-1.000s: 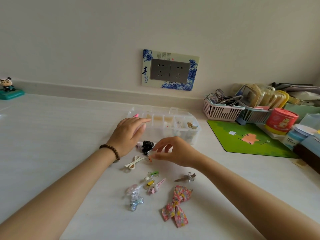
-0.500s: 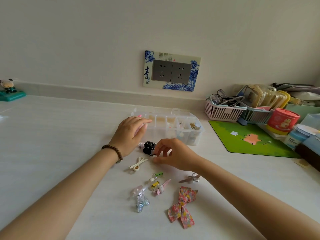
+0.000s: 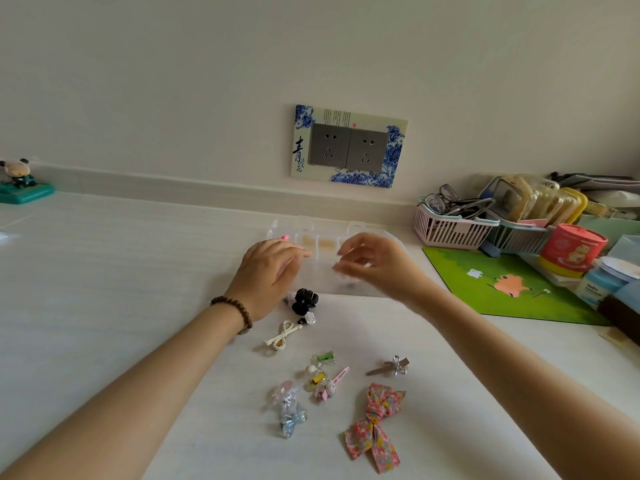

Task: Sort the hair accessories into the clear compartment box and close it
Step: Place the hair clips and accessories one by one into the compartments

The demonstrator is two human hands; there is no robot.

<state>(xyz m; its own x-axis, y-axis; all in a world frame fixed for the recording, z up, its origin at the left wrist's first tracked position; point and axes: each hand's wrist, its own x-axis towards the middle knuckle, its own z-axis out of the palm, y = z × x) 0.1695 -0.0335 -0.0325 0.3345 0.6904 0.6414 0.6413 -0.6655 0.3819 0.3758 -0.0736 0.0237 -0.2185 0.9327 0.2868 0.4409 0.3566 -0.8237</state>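
Left hand (image 3: 268, 271) rests flat-fingered on the left end of the clear compartment box (image 3: 358, 226), near the wall. Right hand (image 3: 377, 265) hovers over it, fingers curled, too blurry to tell if it's pinching anything. Risk imo: a tiny clip lands in the wrong cell or bounces out. Black claw clip (image 3: 304, 301) and floral bow (image 3: 375, 424) wait in front.

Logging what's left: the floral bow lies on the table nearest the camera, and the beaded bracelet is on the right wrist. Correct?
No: the head view shows the beaded bracelet on the left wrist, not the right. The floral bow does lie on the table nearest the camera.
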